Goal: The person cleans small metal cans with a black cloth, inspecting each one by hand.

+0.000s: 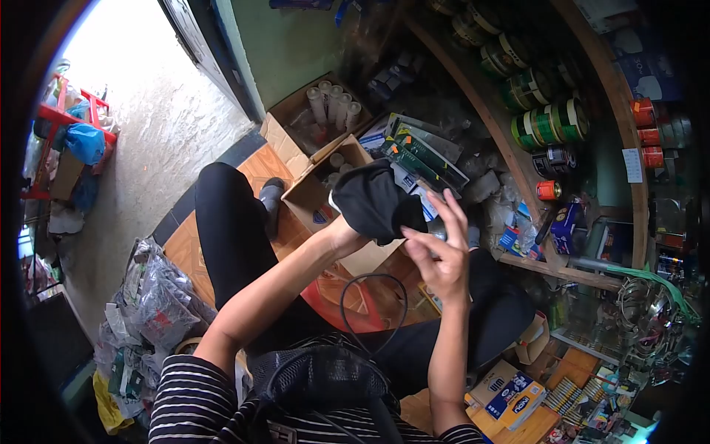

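Note:
A black cloth piece (377, 198), soft and folded, is held up in front of me over the cardboard boxes. My left hand (347, 235) grips it from below at the near left side, its fingers mostly hidden by the fabric. To the right of the cloth is my right hand (444, 259), its upper fingers stretched out and apart. Its index fingertip and thumb come close together right at the cloth's right edge, with no object showing between them. Beneath the cloth, an open cardboard box (303, 201) stands between my legs.
Another box (285, 111) behind holds several white tubes. Packaged goods (425, 152) lie beside it. Wooden shelves at right carry tape rolls (551, 124) and red cans (549, 190). Plastic bags (151, 296) pile at left; a blue-and-yellow box (510, 392) sits lower right. A dark cable (405, 296) loops before me.

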`<state>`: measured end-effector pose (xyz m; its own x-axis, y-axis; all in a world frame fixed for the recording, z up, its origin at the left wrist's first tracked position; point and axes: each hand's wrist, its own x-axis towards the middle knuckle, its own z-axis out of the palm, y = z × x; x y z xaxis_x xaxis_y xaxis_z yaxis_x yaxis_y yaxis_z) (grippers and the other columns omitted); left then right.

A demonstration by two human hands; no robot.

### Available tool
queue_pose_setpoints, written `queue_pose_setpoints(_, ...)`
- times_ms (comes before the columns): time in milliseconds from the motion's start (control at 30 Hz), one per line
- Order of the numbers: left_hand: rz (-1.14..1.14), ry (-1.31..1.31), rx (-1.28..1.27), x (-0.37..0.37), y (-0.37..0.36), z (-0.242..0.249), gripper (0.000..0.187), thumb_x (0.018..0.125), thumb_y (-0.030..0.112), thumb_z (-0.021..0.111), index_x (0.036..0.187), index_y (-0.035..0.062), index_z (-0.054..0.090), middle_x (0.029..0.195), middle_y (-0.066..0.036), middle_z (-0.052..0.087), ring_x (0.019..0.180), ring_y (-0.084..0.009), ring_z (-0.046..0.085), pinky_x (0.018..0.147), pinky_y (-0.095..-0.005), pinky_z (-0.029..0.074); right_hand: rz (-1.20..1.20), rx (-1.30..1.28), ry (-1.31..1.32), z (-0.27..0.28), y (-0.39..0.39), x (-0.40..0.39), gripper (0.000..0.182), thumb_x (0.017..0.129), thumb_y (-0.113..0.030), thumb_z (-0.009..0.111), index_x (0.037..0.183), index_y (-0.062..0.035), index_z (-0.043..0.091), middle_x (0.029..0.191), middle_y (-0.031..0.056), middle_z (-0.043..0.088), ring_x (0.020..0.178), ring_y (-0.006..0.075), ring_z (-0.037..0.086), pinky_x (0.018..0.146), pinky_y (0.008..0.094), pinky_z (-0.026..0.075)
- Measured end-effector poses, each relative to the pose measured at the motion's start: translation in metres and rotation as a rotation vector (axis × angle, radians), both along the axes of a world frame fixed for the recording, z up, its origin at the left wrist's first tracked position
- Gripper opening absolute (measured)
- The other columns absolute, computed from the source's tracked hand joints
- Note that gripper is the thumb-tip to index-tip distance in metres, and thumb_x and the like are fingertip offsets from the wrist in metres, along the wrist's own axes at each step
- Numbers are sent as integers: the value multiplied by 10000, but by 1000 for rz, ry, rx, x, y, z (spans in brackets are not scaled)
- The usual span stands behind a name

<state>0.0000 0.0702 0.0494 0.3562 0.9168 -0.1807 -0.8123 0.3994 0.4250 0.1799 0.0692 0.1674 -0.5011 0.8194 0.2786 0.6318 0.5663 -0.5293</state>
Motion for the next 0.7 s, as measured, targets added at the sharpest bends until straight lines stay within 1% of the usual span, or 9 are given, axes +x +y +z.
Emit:
queue_pose_setpoints(67,-34,102,8,-3,-2,2,490,995,242,643,1432,96,477,1388,-56,561,1244,-176,570,1040,-350,489,-89,17,16,0,2,6,191,909,-239,713,891,-75,809,1366,169,589,1358,387,453,1094,478,401)
queue_pose_setpoints(167,-88,152,67,0,-6,-8,576,975,199,673,1483,90,425,1422,-70,540,1265,-189,558,1060,-351,479,-181,21,35,-6,1,11,183,908,-218,716,948,-54,788,1353,159,588,1330,375,483,1084,451,412)
queue_pose_setpoints(300,-55,90,80,15,-11,-11,507,964,189,687,1420,80,495,1399,-68,551,1268,-195,554,1078,-358,465,-172,17,113,-12,-6,2,232,895,-194,729,1066,-40,755,1383,185,555,1325,377,483,1097,461,391)
queue_pose_setpoints(433,-75,77,89,13,-9,-7,394,1003,218,621,1357,66,541,1316,-77,606,1171,-184,613,1030,-335,498,-15,-22,80,-7,-16,-8,333,874,-241,712,1108,-6,738,1419,202,531,1357,407,440,1122,482,354)
queue_pose_setpoints(500,-59,11,-57,8,-4,15,348,957,107,658,1285,42,565,1212,-70,630,1096,-160,623,955,-304,522,25,-32,115,-4,-18,-10,265,875,-220,709,1044,-23,763,1403,197,545,1353,401,445,1120,477,359)
queue_pose_setpoints(567,-40,207,244,8,4,-2,344,904,24,679,1231,49,574,1135,-49,626,1029,-142,616,904,-294,520,-3,-15,94,-6,-16,-6,213,881,-205,707,983,-30,775,1376,192,562,1342,398,455,1110,475,371)
queue_pose_setpoints(600,-32,184,206,8,4,1,346,896,9,675,1223,52,574,1120,-45,623,1018,-139,613,898,-296,517,-18,-6,84,-7,-15,-5,192,884,-197,706,953,-34,781,1362,190,570,1336,397,460,1105,473,377)
queue_pose_setpoints(633,-25,162,168,9,5,6,348,887,-6,671,1215,54,573,1106,-40,619,1008,-136,609,891,-297,514,-81,41,101,-8,-13,-7,179,887,-173,718,801,-19,747,1306,181,595,1303,392,486,1068,469,411)
queue_pose_setpoints(700,-12,155,119,12,3,8,355,880,-11,676,1211,56,570,1099,-37,617,1005,-136,607,893,-302,511,-173,43,93,-8,-13,-4,248,868,-169,756,708,1,672,1243,166,613,1259,372,521,1025,463,441)
